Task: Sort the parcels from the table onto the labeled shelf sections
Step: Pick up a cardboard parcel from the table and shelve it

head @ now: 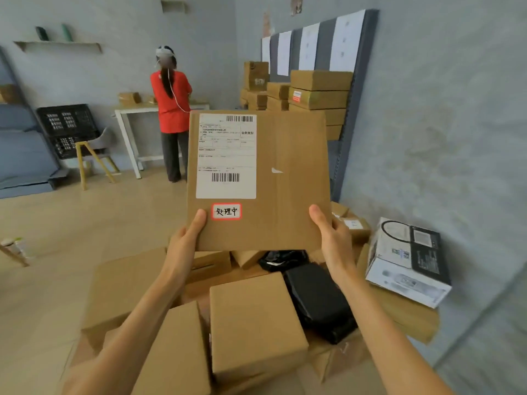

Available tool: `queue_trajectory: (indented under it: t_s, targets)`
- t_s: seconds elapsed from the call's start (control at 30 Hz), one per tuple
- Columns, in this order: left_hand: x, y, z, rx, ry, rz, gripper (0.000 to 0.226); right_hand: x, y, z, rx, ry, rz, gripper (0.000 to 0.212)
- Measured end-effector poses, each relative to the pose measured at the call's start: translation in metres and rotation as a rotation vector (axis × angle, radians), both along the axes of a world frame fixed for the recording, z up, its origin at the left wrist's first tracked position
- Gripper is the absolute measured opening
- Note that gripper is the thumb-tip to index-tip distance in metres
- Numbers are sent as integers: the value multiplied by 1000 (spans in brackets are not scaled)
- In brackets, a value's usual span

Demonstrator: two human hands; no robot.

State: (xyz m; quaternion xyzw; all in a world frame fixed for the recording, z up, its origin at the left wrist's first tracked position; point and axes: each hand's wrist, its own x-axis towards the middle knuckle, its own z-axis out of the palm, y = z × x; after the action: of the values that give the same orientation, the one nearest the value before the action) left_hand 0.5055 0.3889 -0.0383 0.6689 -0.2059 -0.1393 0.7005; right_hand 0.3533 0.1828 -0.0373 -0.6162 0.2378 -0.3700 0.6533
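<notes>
I hold a flat brown cardboard parcel point(291, 178) upright in front of me, above the pile. It carries a white shipping label with barcodes and a small red-edged sticker with handwritten characters. My left hand point(185, 238) grips its lower left edge and my right hand point(332, 238) grips its lower right edge, thumbs on the front face. Below lie several more parcels: a brown box point(253, 323), a black wrapped package point(319, 300) and a white and black printed box point(407, 263). The dark shelf point(362, 81) with white paper labels stands ahead on the right, stacked with brown boxes.
A person in a red top point(171, 109) stands with their back to me at a white table point(128, 115). A black crate point(67, 129) and a yellow-legged chair point(94, 155) stand at the left. A grey wall runs along the right.
</notes>
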Motion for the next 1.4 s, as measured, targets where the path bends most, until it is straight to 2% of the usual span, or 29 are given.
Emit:
queue_trajectory:
  t_s: [0.07,0.23,0.37,0.43,0.5,0.6,0.67,0.77,0.83,1.0,1.2,1.33,1.4]
  targets:
    - [-14,-25,7,-5,-15,-17,76,-25,-12,4,-25,-1,-87,36]
    - [-63,-82,17,-43,-19,-165,69,-102,-36,19,-35,-3,-254,43]
    - [-117,-117,24,-87,-15,-324,72,-175,-49,28,-70,24,-409,26]
    - [-146,-132,29,-109,12,-386,72,-214,-50,35,-97,26,-461,25]
    - [-179,-146,35,-126,29,-442,71,-257,-47,45,-114,24,-519,28]
    - [-237,-162,45,-161,0,-506,58,-324,-38,59,-139,53,-601,40]
    - [-276,-168,50,-182,-10,-567,56,-368,-29,67,-157,89,-640,46]
    - [-325,-171,59,-185,7,-637,77,-427,-10,81,-176,113,-681,47]
    - [-361,-169,67,-194,25,-712,81,-466,4,92,-196,132,-732,48]
    - [-464,-163,88,-255,-5,-855,58,-567,43,115,-244,139,-912,42]
    - [-583,-163,109,-265,11,-1035,74,-679,98,131,-247,119,-1129,46]
    - [-653,-162,116,-238,36,-1182,55,-739,133,135,-230,118,-1273,49]
    - [-685,-165,118,-232,50,-1236,58,-766,146,134,-209,113,-1352,52]
